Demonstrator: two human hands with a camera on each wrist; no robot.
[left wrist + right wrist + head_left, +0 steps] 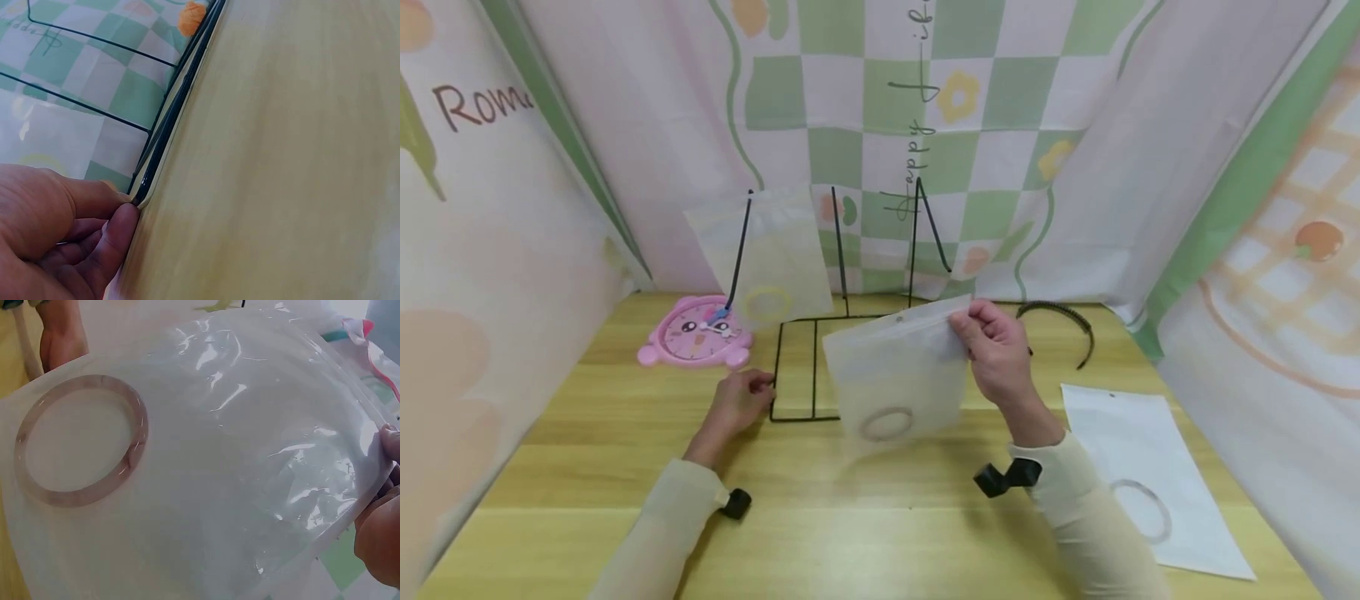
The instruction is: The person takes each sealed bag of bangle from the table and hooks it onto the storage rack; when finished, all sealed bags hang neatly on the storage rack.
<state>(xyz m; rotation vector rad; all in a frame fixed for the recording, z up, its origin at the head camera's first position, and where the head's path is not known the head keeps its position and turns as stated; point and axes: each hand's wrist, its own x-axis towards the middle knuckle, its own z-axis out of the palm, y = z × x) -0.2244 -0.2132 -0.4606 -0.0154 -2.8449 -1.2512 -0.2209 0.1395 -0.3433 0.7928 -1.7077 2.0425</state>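
Note:
My right hand (998, 346) pinches the top corner of a translucent zip bag (910, 367) and holds it up over the table. Inside the bag, near its bottom, lies a pinkish-brown bangle (134, 453), also seen in the head view. With thumb and fingers my left hand (740, 404) pinches the left side of a black wire rack (775, 367), whose base rests on the table; the left wrist view shows the fingertips on the black wire. Another zip bag (782, 250) with a yellow bangle (767, 303) hangs on the rack's left prong.
A pink clock (696, 331) sits left of the rack. At the back right lies a dark coiled headband (1063, 308). A white zip bag (1138, 450) with a bangle inside rests at the table's right side. Patterned curtains (880, 100) enclose the wooden table (820, 542).

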